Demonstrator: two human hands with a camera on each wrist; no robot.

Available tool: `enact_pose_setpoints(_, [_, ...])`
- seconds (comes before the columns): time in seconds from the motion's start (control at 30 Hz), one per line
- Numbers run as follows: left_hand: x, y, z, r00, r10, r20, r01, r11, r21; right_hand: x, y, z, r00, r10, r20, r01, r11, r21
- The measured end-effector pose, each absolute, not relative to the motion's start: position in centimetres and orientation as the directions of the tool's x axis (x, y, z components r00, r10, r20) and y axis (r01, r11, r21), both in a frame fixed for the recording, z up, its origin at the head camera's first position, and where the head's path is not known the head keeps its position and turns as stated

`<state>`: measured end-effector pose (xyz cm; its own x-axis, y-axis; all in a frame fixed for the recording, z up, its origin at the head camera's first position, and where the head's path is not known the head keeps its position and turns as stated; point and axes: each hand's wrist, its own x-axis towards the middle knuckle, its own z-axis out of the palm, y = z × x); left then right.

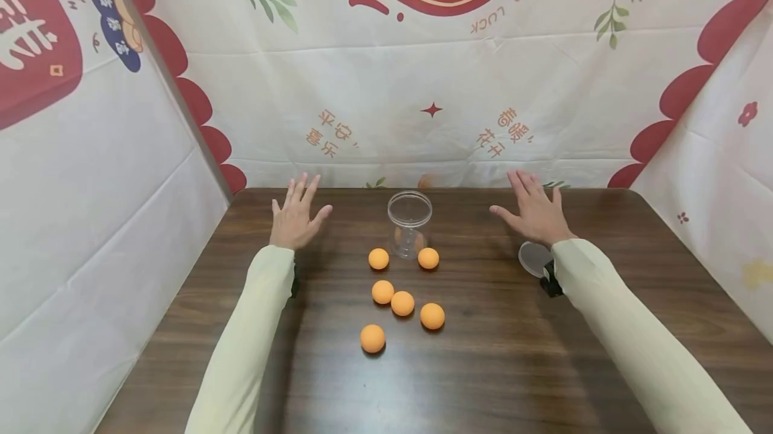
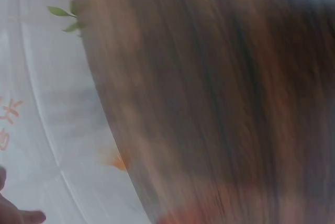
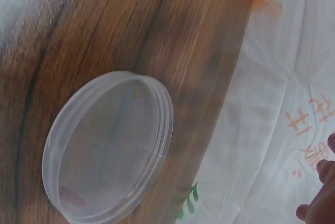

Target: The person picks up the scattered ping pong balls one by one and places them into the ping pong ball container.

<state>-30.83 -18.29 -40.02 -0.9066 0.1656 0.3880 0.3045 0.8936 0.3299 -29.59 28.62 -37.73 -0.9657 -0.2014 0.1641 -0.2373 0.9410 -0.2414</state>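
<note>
My left hand (image 1: 296, 218) is spread over the far left of the table, fingers straight, holding nothing. On the other side my right hand (image 1: 534, 214) is spread too, just beyond a round clear lid (image 1: 534, 259) that lies flat on the table; the lid (image 3: 112, 148) fills much of the right wrist view. Between the hands a clear open jar (image 1: 410, 226) stands upright near the far edge. Several orange balls lie loose in front of it, among them a ball (image 1: 378, 259), a ball (image 1: 402, 303) and the nearest ball (image 1: 372, 339).
The dark wooden table (image 1: 495, 367) ends at a white printed cloth (image 1: 392, 119) hanging behind it. Similar cloth walls stand along the left and right sides. Black wrist bands with cameras sit at both cuffs, the right one (image 1: 551, 280) close beside the lid.
</note>
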Motion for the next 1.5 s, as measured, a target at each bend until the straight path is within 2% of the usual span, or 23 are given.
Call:
enact_pose_setpoints(0.33, [-30.7, -17.4, -39.4, -0.898, 0.186, 0.399, 0.375, 0.797, 0.474, -28.7, 27.8, -37.4, -0.94, -0.254, 0.227, -0.313, 0.906, -0.285])
enact_pose_setpoints(0.63, [-30.2, -15.2, -38.9, -0.877, 0.274, 0.395, 0.453, 0.747, 0.486, -26.9, 25.7, -37.6, -0.924, -0.304, 0.233, -0.375, 0.842, -0.388])
enact_pose_setpoints(0.7, [-30.2, -14.7, -38.8, -0.885, 0.28, 0.372, 0.453, 0.703, 0.548, -26.4, 25.1, -37.8, -0.916, -0.321, 0.241, -0.395, 0.828, -0.398])
enact_pose_setpoints(0.83, [-30.3, -13.9, -38.6, -0.919, 0.278, 0.279, 0.389, 0.528, 0.755, -25.5, 24.3, -38.4, -0.899, -0.347, 0.266, -0.431, 0.81, -0.398])
enact_pose_setpoints(0.93, [-30.5, -13.4, -38.3, -0.933, 0.285, 0.22, 0.332, 0.443, 0.833, -25.0, 23.9, -38.8, -0.893, -0.359, 0.271, -0.443, 0.805, -0.394])
enact_pose_setpoints(1.5, [-31.0, -11.5, -38.2, -0.898, 0.406, 0.171, 0.378, 0.513, 0.77, -21.4, 20.6, -40.0, -0.837, -0.45, 0.312, -0.548, 0.701, -0.457])
